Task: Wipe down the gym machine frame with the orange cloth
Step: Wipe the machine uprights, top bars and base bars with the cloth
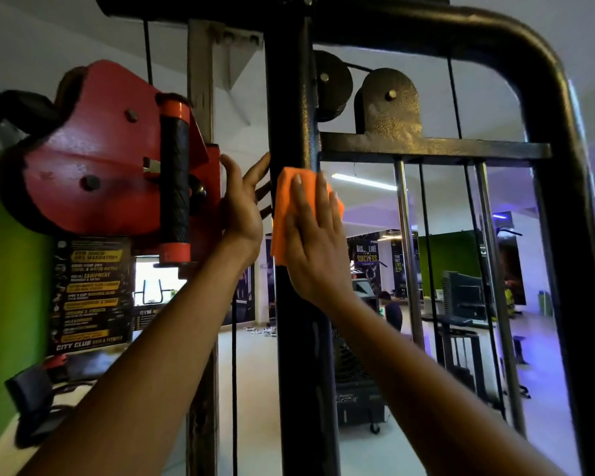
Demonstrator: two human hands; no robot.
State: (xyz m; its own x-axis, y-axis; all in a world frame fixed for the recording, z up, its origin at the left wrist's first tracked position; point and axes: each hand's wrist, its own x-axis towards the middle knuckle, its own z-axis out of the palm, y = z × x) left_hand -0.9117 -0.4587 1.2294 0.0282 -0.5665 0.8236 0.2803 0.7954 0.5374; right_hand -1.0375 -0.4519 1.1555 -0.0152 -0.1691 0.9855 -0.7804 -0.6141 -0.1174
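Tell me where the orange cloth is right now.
In the head view the orange cloth sits mid-frame, pressed flat against the black vertical post under the right hand, just right of the left hand and the red pulley housing.

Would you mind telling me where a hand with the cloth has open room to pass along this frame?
Free: the black upright above the orange cloth and below the right hand; also the gap between that upright and the chrome rod. Crowded: left of the upright, where the left hand sits against the red pulley carriage.
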